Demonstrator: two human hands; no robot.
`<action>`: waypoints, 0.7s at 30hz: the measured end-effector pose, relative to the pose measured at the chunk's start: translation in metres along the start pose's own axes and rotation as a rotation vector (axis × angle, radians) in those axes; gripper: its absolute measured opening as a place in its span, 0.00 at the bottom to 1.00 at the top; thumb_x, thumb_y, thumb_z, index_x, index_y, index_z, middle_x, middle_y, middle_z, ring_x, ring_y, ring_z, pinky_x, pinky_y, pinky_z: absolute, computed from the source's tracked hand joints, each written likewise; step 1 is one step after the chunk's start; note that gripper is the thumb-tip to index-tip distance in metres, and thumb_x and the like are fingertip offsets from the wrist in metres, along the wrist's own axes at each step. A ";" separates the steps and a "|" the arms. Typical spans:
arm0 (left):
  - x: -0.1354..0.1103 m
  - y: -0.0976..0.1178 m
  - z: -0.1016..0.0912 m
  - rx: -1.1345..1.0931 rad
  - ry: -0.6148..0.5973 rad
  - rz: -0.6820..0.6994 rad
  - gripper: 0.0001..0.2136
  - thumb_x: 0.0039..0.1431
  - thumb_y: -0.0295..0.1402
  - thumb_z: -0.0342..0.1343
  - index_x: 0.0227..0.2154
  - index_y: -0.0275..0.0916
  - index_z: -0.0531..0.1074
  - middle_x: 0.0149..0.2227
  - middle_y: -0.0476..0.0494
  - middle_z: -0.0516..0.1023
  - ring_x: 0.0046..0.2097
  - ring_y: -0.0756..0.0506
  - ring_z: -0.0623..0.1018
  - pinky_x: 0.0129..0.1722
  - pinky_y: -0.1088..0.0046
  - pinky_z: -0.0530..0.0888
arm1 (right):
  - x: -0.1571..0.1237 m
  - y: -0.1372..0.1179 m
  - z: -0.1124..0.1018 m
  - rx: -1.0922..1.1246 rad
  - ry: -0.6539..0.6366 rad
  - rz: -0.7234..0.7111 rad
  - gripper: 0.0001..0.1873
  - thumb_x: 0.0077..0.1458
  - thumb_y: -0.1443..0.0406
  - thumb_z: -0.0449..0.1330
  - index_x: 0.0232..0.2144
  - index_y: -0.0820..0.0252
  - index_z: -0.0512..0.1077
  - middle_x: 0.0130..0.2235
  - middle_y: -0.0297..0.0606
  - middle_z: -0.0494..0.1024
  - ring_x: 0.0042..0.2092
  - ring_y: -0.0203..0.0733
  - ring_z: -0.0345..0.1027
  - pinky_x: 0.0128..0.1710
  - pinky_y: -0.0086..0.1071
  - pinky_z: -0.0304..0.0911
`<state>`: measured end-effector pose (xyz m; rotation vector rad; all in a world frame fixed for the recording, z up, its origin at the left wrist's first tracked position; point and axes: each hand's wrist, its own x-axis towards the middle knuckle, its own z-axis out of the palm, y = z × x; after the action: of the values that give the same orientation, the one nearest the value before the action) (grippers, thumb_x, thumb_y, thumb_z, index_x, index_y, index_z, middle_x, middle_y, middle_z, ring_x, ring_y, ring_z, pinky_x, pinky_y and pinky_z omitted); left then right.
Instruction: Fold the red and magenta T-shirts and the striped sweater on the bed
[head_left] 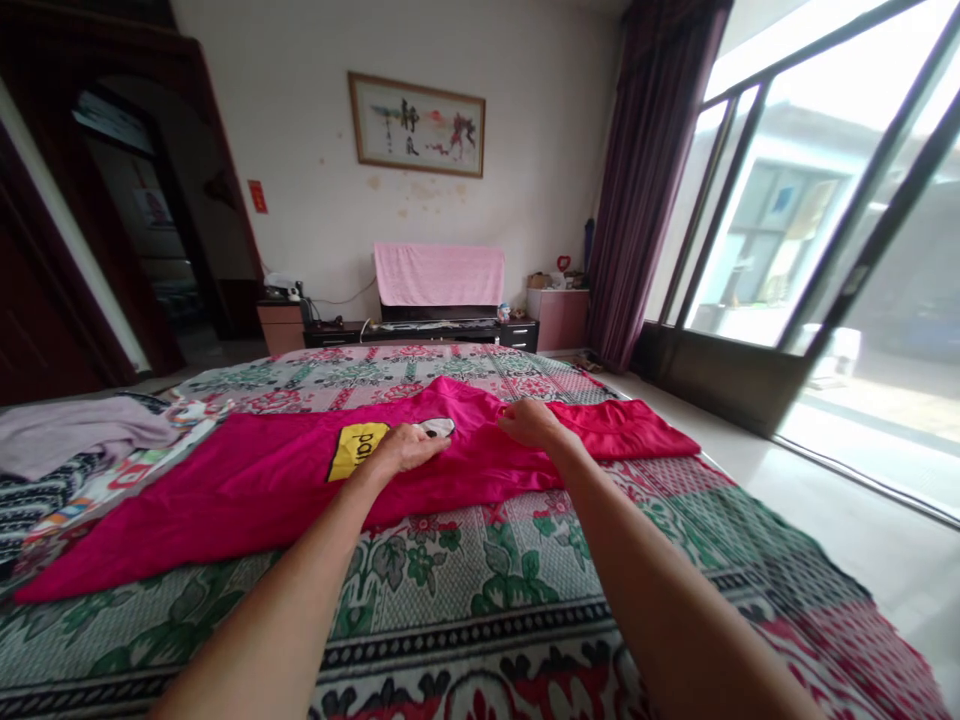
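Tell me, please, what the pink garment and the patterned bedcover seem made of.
Pink garment: probably thin, smooth fabric, perhaps synthetic; it shows a slight sheen and soft creases.
Patterned bedcover: likely woven textile, matte; its surface shows weave-like texture without gloss.

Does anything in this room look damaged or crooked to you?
Yes: brownish-yellow patches blotch the otherwise pale wall below the framed picture, like staining. The picture also seems tilted, its right side lower, though the wide lens may cause that. The magenta cloth on the patterned bedspread shows no clear damage.
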<state>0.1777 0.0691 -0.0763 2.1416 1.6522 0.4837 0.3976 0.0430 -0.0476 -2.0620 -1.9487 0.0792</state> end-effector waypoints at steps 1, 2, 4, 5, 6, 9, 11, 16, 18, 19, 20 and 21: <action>-0.002 0.000 0.000 -0.014 -0.014 -0.001 0.20 0.50 0.48 0.51 0.11 0.40 0.67 0.13 0.51 0.60 0.19 0.51 0.62 0.21 0.73 0.54 | 0.004 -0.003 0.006 -0.005 -0.014 0.025 0.14 0.50 0.62 0.55 0.32 0.65 0.78 0.31 0.46 0.78 0.33 0.40 0.69 0.28 0.28 0.57; -0.003 0.001 0.000 -0.016 -0.013 -0.008 0.20 0.49 0.47 0.52 0.11 0.40 0.66 0.13 0.51 0.59 0.19 0.51 0.61 0.21 0.73 0.54 | 0.007 -0.005 0.012 -0.009 -0.026 0.050 0.15 0.50 0.62 0.56 0.33 0.66 0.78 0.33 0.48 0.78 0.34 0.42 0.70 0.29 0.28 0.58; -0.005 0.003 0.001 0.010 0.010 -0.037 0.19 0.48 0.45 0.53 0.09 0.40 0.64 0.12 0.51 0.57 0.19 0.51 0.60 0.21 0.73 0.55 | 0.013 -0.005 0.022 -0.006 -0.042 0.082 0.15 0.48 0.63 0.57 0.35 0.66 0.77 0.34 0.49 0.79 0.35 0.43 0.71 0.29 0.29 0.59; -0.005 0.004 0.002 0.028 0.020 -0.053 0.18 0.47 0.44 0.53 0.09 0.40 0.64 0.12 0.51 0.56 0.20 0.51 0.60 0.22 0.73 0.55 | 0.015 -0.004 0.025 -0.004 -0.049 0.091 0.14 0.47 0.65 0.57 0.35 0.65 0.78 0.34 0.48 0.79 0.35 0.43 0.71 0.29 0.29 0.59; -0.005 0.004 0.003 0.040 0.030 -0.065 0.17 0.47 0.42 0.53 0.09 0.40 0.64 0.12 0.51 0.56 0.20 0.51 0.61 0.22 0.73 0.55 | 0.017 -0.002 0.027 0.001 -0.051 0.095 0.13 0.47 0.67 0.56 0.34 0.64 0.78 0.33 0.47 0.79 0.34 0.42 0.71 0.29 0.28 0.58; -0.004 0.004 0.007 0.012 0.077 -0.036 0.10 0.45 0.36 0.53 0.13 0.40 0.69 0.13 0.52 0.61 0.22 0.51 0.64 0.23 0.75 0.57 | 0.022 0.006 0.028 0.078 -0.018 0.076 0.12 0.46 0.69 0.55 0.29 0.63 0.78 0.27 0.41 0.77 0.30 0.39 0.69 0.26 0.26 0.55; -0.003 0.005 0.008 -0.055 0.131 0.001 0.08 0.45 0.34 0.52 0.16 0.40 0.70 0.15 0.52 0.64 0.23 0.51 0.66 0.24 0.75 0.58 | 0.023 0.010 0.025 0.159 0.015 0.067 0.11 0.46 0.69 0.54 0.27 0.63 0.77 0.23 0.37 0.75 0.27 0.37 0.67 0.24 0.26 0.53; -0.004 0.007 0.006 -0.425 0.170 0.046 0.04 0.41 0.30 0.53 0.22 0.37 0.71 0.19 0.53 0.68 0.24 0.52 0.66 0.25 0.77 0.61 | 0.021 0.015 0.020 0.488 0.066 0.069 0.14 0.44 0.71 0.54 0.33 0.64 0.76 0.23 0.32 0.74 0.24 0.32 0.63 0.22 0.23 0.54; -0.005 0.007 0.005 -0.590 0.155 0.050 0.07 0.40 0.29 0.53 0.25 0.36 0.71 0.20 0.54 0.68 0.23 0.53 0.65 0.24 0.78 0.61 | 0.021 0.014 0.020 0.622 0.074 0.057 0.18 0.43 0.72 0.54 0.38 0.65 0.75 0.26 0.33 0.75 0.24 0.31 0.64 0.23 0.22 0.56; -0.005 0.007 0.005 -0.651 0.144 0.058 0.08 0.39 0.29 0.53 0.26 0.36 0.71 0.20 0.54 0.68 0.23 0.54 0.65 0.24 0.79 0.60 | 0.021 0.014 0.020 0.661 0.078 0.049 0.20 0.42 0.73 0.54 0.41 0.65 0.74 0.27 0.33 0.76 0.24 0.30 0.64 0.22 0.22 0.56; -0.005 0.006 0.005 -0.694 0.134 0.071 0.09 0.39 0.28 0.53 0.28 0.36 0.71 0.20 0.55 0.67 0.22 0.54 0.64 0.24 0.79 0.60 | 0.022 0.013 0.021 0.681 0.084 0.040 0.22 0.42 0.73 0.54 0.43 0.65 0.73 0.28 0.33 0.76 0.25 0.30 0.64 0.22 0.22 0.56; -0.005 0.005 0.005 -0.717 0.130 0.088 0.10 0.39 0.28 0.53 0.29 0.36 0.71 0.20 0.55 0.67 0.22 0.54 0.64 0.23 0.79 0.60 | 0.023 0.013 0.022 0.683 0.092 0.031 0.23 0.42 0.73 0.54 0.43 0.64 0.72 0.29 0.33 0.76 0.25 0.30 0.64 0.23 0.21 0.56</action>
<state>0.1835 0.0626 -0.0781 1.6629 1.1845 1.0715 0.4063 0.0688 -0.0676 -1.6009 -1.5384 0.5609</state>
